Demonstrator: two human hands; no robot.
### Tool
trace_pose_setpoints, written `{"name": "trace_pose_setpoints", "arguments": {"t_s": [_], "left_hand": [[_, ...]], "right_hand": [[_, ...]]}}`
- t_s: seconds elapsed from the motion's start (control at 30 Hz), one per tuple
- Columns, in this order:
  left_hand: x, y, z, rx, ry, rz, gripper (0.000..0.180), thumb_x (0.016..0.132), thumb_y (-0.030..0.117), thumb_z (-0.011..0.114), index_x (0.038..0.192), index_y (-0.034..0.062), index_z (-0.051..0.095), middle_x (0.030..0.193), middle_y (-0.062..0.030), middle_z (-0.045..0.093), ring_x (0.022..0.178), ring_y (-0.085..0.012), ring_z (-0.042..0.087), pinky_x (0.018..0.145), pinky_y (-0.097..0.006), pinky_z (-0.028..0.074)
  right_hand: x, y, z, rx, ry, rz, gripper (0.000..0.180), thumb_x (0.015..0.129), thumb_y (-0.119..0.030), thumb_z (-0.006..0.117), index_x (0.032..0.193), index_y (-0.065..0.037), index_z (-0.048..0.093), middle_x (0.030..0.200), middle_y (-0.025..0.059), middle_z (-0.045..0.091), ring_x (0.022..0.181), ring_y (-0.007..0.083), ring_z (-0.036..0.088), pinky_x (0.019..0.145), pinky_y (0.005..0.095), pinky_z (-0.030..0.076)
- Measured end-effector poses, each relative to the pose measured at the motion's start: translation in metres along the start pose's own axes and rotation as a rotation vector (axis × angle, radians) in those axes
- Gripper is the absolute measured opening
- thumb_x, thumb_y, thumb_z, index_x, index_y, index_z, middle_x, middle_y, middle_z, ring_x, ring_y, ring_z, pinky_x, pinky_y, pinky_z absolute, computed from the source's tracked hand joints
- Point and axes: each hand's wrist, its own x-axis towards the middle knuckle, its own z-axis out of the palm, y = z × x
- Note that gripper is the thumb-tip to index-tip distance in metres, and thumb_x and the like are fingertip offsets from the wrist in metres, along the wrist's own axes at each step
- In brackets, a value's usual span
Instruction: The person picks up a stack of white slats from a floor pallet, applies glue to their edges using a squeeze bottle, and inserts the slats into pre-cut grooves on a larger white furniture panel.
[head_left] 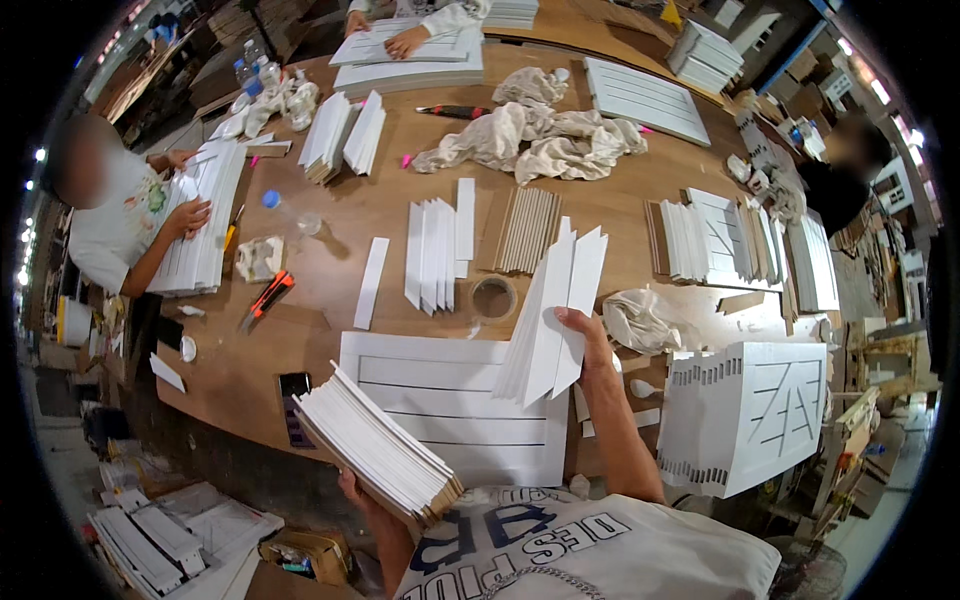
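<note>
- Right hand [584,332]: fingers pinch a fanned bundle of long, thin white strips [578,275], raised over the table.
- Left hand [352,487]: holds a thick stack of flat white slats [375,440]; its fingers seem curled around the lower side, though mostly hidden.
- Rectangular white panel with dark slots [450,400]: flat at the brown table's [340,265] near edge, partly beneath both bundles.

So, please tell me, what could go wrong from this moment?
The right hand pinches a fanned bundle of white strips, so some could slip out onto the grooved white panel.
The thick stack of white strips in the left hand might slide and drop at the near edge of the table.
The stack might also knock the smartphone near that edge.
</note>
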Motion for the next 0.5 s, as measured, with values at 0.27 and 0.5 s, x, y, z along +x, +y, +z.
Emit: {"name": "trace_pose_setpoints", "arguments": {"t_s": [0.27,0.5], "left_hand": [[-0.023,0.007,0.029,0.240,0.166,0.101,0.060,0.090,0.047,0.046,0.127,0.0000,0.045,0.118,-0.0191,0.053,0.100,-0.0273,0.059,0.079,-0.041,0.053],[-0.046,0.003,0.009,0.571,0.233,0.169,0.062,0.090,0.049,0.045,0.130,0.0006,0.043,0.122,-0.0207,0.050,0.104,-0.0294,0.057,0.082,-0.043,0.052]], "right_hand": [[0.076,-0.060,-0.081,0.000,0.076,0.001,0.056,0.071,-0.037,0.071,0.113,-0.003,0.059,0.089,0.0107,0.065,0.076,0.0252,0.065,0.067,0.0369,0.055],[0.186,-0.071,-0.144,-0.179,-0.034,0.019,0.048,0.072,-0.028,0.073,0.110,0.000,0.062,0.091,0.0114,0.067,0.079,0.0237,0.065,0.074,0.0363,0.053]]}}
